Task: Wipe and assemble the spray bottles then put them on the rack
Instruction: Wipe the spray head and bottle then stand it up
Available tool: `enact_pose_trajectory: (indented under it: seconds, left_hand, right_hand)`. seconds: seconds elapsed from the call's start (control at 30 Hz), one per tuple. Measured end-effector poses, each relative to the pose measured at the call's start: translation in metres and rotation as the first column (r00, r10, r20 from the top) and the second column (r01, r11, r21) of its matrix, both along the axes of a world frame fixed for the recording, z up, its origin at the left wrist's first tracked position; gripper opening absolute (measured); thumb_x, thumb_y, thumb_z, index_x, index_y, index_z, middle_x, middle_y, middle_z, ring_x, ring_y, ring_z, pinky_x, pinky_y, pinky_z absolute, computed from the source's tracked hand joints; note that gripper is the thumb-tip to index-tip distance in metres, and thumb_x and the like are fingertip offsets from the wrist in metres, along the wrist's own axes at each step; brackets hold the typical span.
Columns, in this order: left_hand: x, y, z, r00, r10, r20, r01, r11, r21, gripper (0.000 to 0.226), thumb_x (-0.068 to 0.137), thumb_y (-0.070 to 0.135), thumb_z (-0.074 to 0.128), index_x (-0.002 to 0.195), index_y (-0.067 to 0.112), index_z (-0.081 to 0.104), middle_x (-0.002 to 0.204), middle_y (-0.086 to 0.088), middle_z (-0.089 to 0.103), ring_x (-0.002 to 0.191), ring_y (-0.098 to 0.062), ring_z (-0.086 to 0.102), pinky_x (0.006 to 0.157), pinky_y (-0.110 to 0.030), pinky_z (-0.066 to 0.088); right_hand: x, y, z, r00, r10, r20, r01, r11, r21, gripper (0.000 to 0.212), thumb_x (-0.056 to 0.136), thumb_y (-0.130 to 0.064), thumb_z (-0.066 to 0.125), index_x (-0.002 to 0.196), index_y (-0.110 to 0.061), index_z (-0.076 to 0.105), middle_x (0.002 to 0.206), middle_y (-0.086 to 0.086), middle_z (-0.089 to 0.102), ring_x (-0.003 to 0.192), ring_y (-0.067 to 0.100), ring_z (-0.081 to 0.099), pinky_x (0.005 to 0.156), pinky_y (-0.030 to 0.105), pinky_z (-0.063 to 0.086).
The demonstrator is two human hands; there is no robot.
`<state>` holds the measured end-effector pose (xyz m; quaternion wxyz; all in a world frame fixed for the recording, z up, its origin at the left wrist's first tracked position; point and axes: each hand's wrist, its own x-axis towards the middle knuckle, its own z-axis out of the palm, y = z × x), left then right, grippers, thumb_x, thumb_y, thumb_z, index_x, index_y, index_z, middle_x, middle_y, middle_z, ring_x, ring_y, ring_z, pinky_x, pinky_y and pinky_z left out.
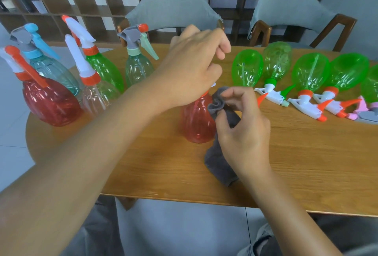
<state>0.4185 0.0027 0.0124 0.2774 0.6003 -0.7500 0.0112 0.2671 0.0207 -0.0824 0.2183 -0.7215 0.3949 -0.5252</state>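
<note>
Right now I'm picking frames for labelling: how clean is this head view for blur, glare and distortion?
Head view: wide-angle bending curves the table edge and chairs; the hands, left hand and right hand, look slightly soft; white highlights glint on the green bottles; lighting is even, with faint shadows.

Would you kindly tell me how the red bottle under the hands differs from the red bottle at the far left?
The red bottle under the hands is gripped at its top by the left hand, its spray head hidden; the far-left red bottle stands untouched with its orange trigger showing. The right hand holds a grey cloth beside the first. Both stand upright on the table.
</note>
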Motion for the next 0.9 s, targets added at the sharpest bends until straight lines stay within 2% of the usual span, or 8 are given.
enact_pose_trajectory:
  seconds: [0.1, 0.23, 0.33, 0.53, 0.6, 0.7, 0.8, 0.9]
  left_hand:
    - [-0.001, -0.001, -0.002, 1.000, 0.000, 0.004, 0.000, 1.000, -0.015, 0.041, 0.084, 0.008, 0.046, 0.120, 0.023, 0.058, 0.114, 0.015, 0.064, 0.116, -0.016, 0.044, 0.100, -0.044, 0.035]
    - [-0.001, -0.002, -0.003, 0.999, 0.004, -0.033, -0.004, 1.000, -0.022, 0.041, 0.085, 0.007, 0.046, 0.117, 0.026, 0.062, 0.110, 0.016, 0.067, 0.108, -0.011, 0.042, 0.097, -0.037, 0.033]
    - [-0.001, -0.002, -0.003, 0.999, -0.002, -0.043, 0.001, 1.000, -0.019, 0.040, 0.086, 0.007, 0.046, 0.116, 0.027, 0.064, 0.108, 0.017, 0.068, 0.102, -0.008, 0.039, 0.095, -0.034, 0.032]
    - [-0.003, 0.002, -0.001, 0.996, -0.064, -0.067, 0.064, 0.998, -0.008, 0.040, 0.086, 0.005, 0.047, 0.109, 0.030, 0.068, 0.098, 0.025, 0.064, 0.108, -0.007, 0.042, 0.091, -0.029, 0.026]
    - [-0.004, 0.004, -0.001, 0.995, -0.068, -0.071, 0.068, 0.998, -0.007, 0.040, 0.087, 0.003, 0.048, 0.107, 0.030, 0.070, 0.089, 0.031, 0.056, 0.108, -0.005, 0.042, 0.087, -0.025, 0.023]
    - [-0.006, 0.005, 0.000, 0.995, -0.067, -0.079, 0.066, 0.998, -0.019, 0.041, 0.087, 0.002, 0.049, 0.107, 0.029, 0.072, 0.082, 0.036, 0.044, 0.106, -0.005, 0.042, 0.084, -0.024, 0.024]
    - [-0.006, 0.005, 0.001, 0.995, -0.053, -0.087, 0.051, 0.998, -0.021, 0.040, 0.089, 0.001, 0.049, 0.108, 0.028, 0.072, 0.084, 0.035, 0.045, 0.105, -0.005, 0.042, 0.087, -0.009, 0.023]
    - [-0.005, 0.004, 0.000, 0.995, -0.060, -0.079, 0.059, 0.998, -0.015, 0.040, 0.089, 0.003, 0.047, 0.107, 0.028, 0.071, 0.086, 0.029, 0.052, 0.108, -0.011, 0.045, 0.087, -0.025, 0.027]
  right_hand:
    - [-0.001, 0.004, -0.008, 0.998, -0.043, -0.043, 0.038, 0.993, -0.115, 0.044, 0.084, 0.005, 0.067, 0.108, -0.029, 0.053, 0.099, -0.013, 0.072, 0.098, 0.003, 0.066, 0.085, 0.007, 0.043]
    - [0.001, 0.007, -0.020, 0.980, -0.168, -0.108, 0.113, 0.913, -0.391, 0.031, 0.081, 0.007, 0.068, 0.104, -0.014, 0.067, 0.088, 0.002, 0.073, 0.081, 0.022, 0.069, 0.072, 0.036, 0.053]
    - [0.001, 0.007, -0.026, 0.981, -0.163, -0.104, 0.095, 0.877, -0.471, 0.022, 0.079, 0.010, 0.068, 0.097, -0.003, 0.072, 0.090, 0.006, 0.074, 0.082, 0.024, 0.068, 0.074, 0.034, 0.054]
    - [0.006, 0.003, -0.012, 0.993, -0.088, 0.072, 0.097, 0.988, -0.120, 0.014, 0.091, -0.009, 0.073, 0.104, -0.012, 0.069, 0.096, -0.008, 0.073, 0.092, 0.007, 0.070, 0.085, 0.017, 0.050]
    - [0.005, -0.004, -0.007, 0.995, -0.047, 0.086, 0.052, 0.997, -0.053, 0.011, 0.091, -0.010, 0.074, 0.101, -0.014, 0.070, 0.093, -0.012, 0.072, 0.090, 0.003, 0.070, 0.085, 0.021, 0.053]
    - [0.000, -0.010, -0.005, 0.997, 0.047, 0.053, -0.048, 0.999, 0.012, 0.014, 0.090, -0.008, 0.072, 0.101, -0.016, 0.067, 0.096, -0.010, 0.070, 0.092, 0.011, 0.069, 0.088, 0.033, 0.056]
    - [-0.006, -0.011, -0.006, 0.995, 0.102, 0.005, -0.102, 0.993, 0.062, 0.018, 0.090, -0.005, 0.071, 0.103, -0.015, 0.064, 0.100, -0.008, 0.068, 0.094, 0.012, 0.068, 0.089, 0.027, 0.055]
    - [-0.014, -0.011, -0.010, 0.992, 0.117, -0.043, -0.111, 0.985, 0.131, 0.023, 0.090, -0.006, 0.074, 0.101, -0.021, 0.062, 0.098, -0.012, 0.068, 0.092, 0.008, 0.069, 0.085, 0.016, 0.051]
